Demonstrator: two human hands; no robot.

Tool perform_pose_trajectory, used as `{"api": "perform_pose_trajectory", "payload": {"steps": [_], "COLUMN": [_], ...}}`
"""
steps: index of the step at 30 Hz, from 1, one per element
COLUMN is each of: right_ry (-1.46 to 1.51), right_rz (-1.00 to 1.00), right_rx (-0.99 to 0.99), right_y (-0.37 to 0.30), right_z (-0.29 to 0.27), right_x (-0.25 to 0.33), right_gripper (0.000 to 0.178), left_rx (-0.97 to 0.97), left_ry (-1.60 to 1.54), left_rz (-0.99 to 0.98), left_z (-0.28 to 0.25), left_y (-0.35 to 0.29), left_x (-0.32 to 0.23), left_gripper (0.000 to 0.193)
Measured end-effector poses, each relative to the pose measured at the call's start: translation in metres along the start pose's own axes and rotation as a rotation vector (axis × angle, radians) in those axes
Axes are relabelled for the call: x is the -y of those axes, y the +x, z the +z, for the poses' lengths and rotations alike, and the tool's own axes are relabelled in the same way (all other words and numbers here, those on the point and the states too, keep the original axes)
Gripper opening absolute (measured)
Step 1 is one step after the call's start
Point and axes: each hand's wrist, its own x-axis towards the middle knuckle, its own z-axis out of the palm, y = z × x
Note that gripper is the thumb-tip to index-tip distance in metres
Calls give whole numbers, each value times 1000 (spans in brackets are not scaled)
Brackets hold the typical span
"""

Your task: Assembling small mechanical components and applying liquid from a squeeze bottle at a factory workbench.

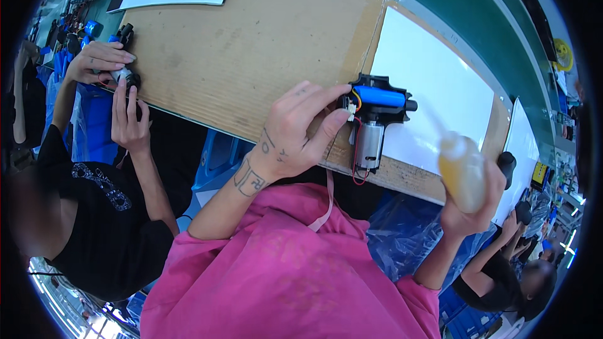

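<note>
Apparently mid-gluing, my left hand (294, 127) pinched the motor unit (379, 97) at the board's (251, 44) near edge; my right hand (472, 210) gripped the squeeze bottle (463, 176); the next move likely called for careful aim.

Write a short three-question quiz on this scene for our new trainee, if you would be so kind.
1. Multiple choice: what does the person's right-hand grip hold?
a) a screwdriver
b) a bottle
c) a brush

2. True or false: the person's left-hand grip holds a second bottle.

3. Short answer: what colours are the cylinder set in the black plastic part and the metal motor below it in the picture?

Key:
1. b, a bottle with yellowish contents.
2. False; its thumb and index finger are at the left end of the black plastic part.
3. The cylinder is blue; the metal motor is silver.
</note>
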Motion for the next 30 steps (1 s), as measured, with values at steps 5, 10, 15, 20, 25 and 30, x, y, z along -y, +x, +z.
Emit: {"api": "perform_pose_trajectory", "payload": {"steps": [5, 10, 15, 20, 25, 30], "right_ry": [1161, 1745, 1032, 904, 519, 361], "right_rz": [776, 967, 783, 725, 423, 441], "right_rx": [-308, -228, 40, 178, 160, 131], "right_y": [-17, -24, -21, -15, -10, -14], "right_z": [33, 52, 65, 60, 71, 64], "right_x": [-50, -70, -52, -35, -13, -26], "right_gripper": [72, 68, 65, 68, 72, 85], "left_rx": [-15, -47, 16, 49, 61, 99], "left_ry": [-18, -41, -101, 34, 4, 51], "left_rz": [-74, -67, -154, 0, 15, 51], "left_z": [2, 2, 2, 0, -3, 14], "left_y": [3, 2, 6, 13, 11, 17], "left_x": [-7, 1, -1, 0, 2, 3], "left_gripper": [32, 36, 39, 40, 40, 38]}}
